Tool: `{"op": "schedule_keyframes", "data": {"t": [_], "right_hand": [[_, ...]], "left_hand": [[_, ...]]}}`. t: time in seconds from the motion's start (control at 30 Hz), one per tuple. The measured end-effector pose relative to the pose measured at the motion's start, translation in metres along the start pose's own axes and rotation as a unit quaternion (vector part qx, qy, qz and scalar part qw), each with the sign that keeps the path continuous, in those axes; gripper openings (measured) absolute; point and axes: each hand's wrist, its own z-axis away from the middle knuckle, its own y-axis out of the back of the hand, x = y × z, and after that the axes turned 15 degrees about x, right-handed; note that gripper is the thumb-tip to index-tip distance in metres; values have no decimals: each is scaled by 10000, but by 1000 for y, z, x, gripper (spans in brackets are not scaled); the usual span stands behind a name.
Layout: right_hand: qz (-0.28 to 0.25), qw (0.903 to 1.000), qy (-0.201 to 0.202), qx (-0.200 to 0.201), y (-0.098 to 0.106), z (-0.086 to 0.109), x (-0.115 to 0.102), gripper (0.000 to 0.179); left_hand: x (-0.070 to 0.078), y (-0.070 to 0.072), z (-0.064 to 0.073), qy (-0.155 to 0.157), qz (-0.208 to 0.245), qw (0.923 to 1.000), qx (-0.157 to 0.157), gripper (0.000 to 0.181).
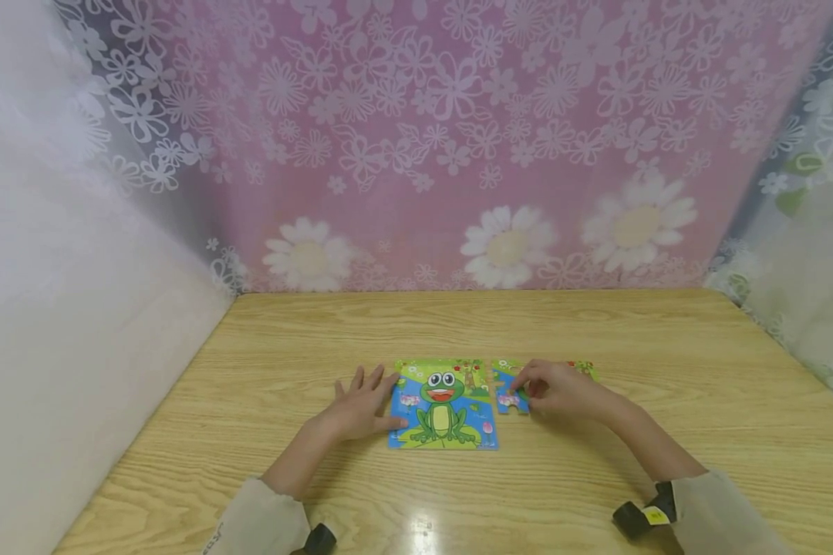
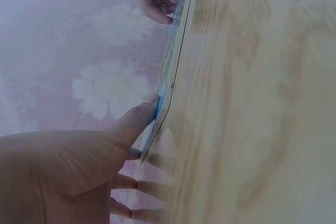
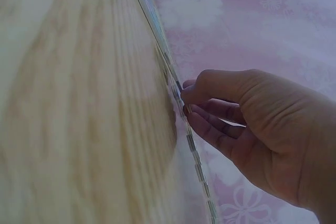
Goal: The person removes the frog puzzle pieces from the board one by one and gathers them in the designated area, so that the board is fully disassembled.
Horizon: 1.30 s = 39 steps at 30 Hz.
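A square frog picture (image 1: 442,420) lies flat on the wooden table, its green frog sitting on blue and green. My left hand (image 1: 361,405) rests at its left edge with fingers spread; in the left wrist view the thumb (image 2: 142,116) touches the board's edge. Just right of the picture, my right hand (image 1: 565,393) pinches a blue jigsaw piece (image 1: 510,402) with a pink flower on it, between thumb and bent fingers. More puzzle pieces (image 1: 585,367) lie under and behind this hand, mostly hidden by it. The right wrist view shows their edges (image 3: 197,163) in a row.
The wooden table (image 1: 333,331) runs back to a pink floral curtain (image 1: 403,193). Pale cloth hangs at the left (image 1: 76,308) and right (image 1: 798,262) sides. Dark wrist-worn devices (image 1: 635,520) sit by both sleeves.
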Motion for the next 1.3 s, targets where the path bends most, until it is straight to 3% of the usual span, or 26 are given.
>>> {"op": "schedule_keyframes", "data": {"t": [0.93,1.3], "right_hand": [[-342,9993,-32,-173,-1,1,4,28],[-291,9994,197,-60,0,-7,-13,23]], "left_hand": [[2,2,0,-37,-99,9999,-1,82],[1,1,0,-15,-109,9999,-3,82]]}}
